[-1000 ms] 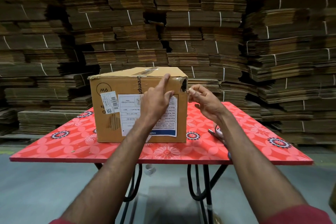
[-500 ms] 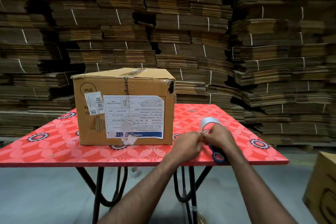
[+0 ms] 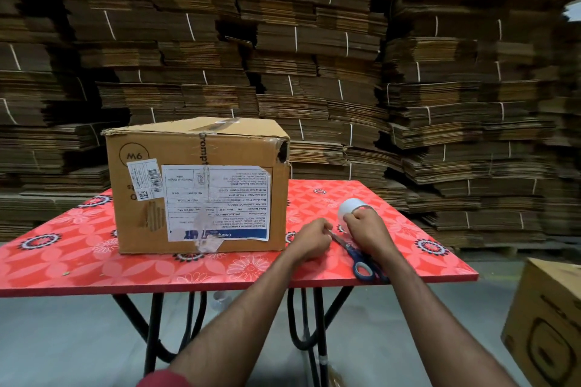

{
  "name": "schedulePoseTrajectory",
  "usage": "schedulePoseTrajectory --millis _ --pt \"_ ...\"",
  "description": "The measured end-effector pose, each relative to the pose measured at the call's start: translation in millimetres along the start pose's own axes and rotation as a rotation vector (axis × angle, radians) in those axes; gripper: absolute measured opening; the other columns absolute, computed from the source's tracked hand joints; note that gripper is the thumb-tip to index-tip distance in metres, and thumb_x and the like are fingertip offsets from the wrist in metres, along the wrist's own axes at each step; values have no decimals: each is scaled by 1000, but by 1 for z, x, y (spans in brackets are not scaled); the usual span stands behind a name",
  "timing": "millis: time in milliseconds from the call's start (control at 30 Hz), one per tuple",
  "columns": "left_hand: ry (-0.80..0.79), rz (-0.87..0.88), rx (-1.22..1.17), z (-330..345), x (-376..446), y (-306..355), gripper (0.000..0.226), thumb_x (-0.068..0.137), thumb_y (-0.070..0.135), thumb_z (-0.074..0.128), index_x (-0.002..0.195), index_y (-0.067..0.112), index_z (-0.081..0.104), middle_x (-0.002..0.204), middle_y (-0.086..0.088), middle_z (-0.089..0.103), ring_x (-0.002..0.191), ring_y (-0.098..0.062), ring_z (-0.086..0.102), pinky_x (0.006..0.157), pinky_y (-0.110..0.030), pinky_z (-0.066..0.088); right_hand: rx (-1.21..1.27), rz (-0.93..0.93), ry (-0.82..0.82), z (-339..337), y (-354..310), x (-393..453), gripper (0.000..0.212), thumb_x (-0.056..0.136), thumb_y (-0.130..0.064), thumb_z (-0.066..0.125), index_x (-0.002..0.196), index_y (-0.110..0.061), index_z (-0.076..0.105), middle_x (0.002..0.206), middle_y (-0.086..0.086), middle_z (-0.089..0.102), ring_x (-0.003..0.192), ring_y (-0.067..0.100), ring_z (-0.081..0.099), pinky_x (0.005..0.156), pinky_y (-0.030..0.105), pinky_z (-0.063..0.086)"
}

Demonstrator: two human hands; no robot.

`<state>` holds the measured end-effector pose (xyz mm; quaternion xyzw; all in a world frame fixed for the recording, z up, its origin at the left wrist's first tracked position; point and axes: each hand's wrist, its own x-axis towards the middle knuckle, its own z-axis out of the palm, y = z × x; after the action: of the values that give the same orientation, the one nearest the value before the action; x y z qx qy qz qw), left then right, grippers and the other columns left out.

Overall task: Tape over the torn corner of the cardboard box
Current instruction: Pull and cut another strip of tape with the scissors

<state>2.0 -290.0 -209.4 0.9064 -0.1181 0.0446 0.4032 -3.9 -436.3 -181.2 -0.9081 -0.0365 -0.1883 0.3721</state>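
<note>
A brown cardboard box [image 3: 195, 185] with white labels stands on the red floral table [image 3: 94, 270]. Its upper right front corner [image 3: 283, 149] is torn open, showing a dark hole. To the right of the box, my right hand [image 3: 367, 229] grips a white roll of tape [image 3: 350, 207] just above the table. My left hand [image 3: 309, 240] pinches the loose end of the tape, a short strip stretched between the two hands. Blue-handled scissors [image 3: 361, 262] lie on the table under my right wrist.
Tall stacks of flattened, strapped cardboard [image 3: 314, 56] fill the whole background behind the table. Another cardboard box [image 3: 547, 324] stands on the floor at the lower right. The table rests on black metal legs [image 3: 157, 333] over a grey floor.
A second ago both hands were up at the box's torn corner. They dropped to the table right of the box, took up the tape roll, and now the left hand draws out its end.
</note>
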Motion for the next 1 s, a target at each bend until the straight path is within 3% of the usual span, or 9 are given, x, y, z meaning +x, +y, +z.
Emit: schedulePoseTrajectory --millis 133,233,400,533,600,667,767,867,1000 --pt "28 -101 -234 -4 10 4 47 94 6 45 140 11 43 124 -11 58 86 -16 59 75 -33 51 186 23 52 -8 0 3 36 91 -15 55 56 -10 49 57 10 47 55 22 43 51 33 28" --pt "16 -87 -336 1 17 8 56 92 11 52 147 7 39 139 -13 52 107 -20 59 97 -37 50 235 20 57 -12 -2 9 33 88 -18 57 56 -11 53 58 11 48 55 21 44 53 35 32" --pt "-86 -67 -493 7 24 17 45 96 11 54 140 5 49 133 -17 59 114 -26 61 100 -40 49 324 35 52 -14 5 15 33 76 -28 56 46 -18 53 51 2 44 54 20 44 55 41 37" --pt "-60 -63 -408 14 30 15 19 95 23 59 106 14 71 98 -9 74 82 -18 65 82 -38 54 347 19 53 -14 9 16 34 78 -26 57 45 -19 51 51 1 41 55 19 43 56 38 35" --pt "-39 -70 -327 17 34 14 19 94 30 61 98 16 74 88 -6 76 75 -20 65 72 -36 53 357 15 75 -12 10 16 29 75 -28 56 48 -17 50 53 5 41 54 19 41 55 38 34" --pt "-22 -79 -267 19 37 14 18 94 28 62 98 16 75 91 -6 76 77 -20 66 70 -28 51 378 24 100 -9 9 15 28 74 -30 56 51 -16 50 56 7 41 54 20 41 55 39 33" --pt "-36 -68 -267 16 40 14 14 92 17 63 104 15 71 96 -8 75 83 -20 68 75 -27 54 422 36 144 -4 10 16 37 87 -26 58 53 -14 49 62 7 47 57 21 44 57 39 34" --pt "-118 -76 -284 11 40 16 22 94 11 61 115 9 66 97 -9 70 71 -14 62 55 -24 48 471 40 209 2 10 17 41 93 -31 57 56 -17 46 59 2 42 58 20 41 57 38 31" --pt "-158 -70 -336 9 45 11 13 93 11 62 103 6 68 99 -16 72 80 -22 65 66 -38 55 585 50 271 9 12 14 45 99 -28 57 57 -18 44 57 1 38 57 18 38 55 36 31"
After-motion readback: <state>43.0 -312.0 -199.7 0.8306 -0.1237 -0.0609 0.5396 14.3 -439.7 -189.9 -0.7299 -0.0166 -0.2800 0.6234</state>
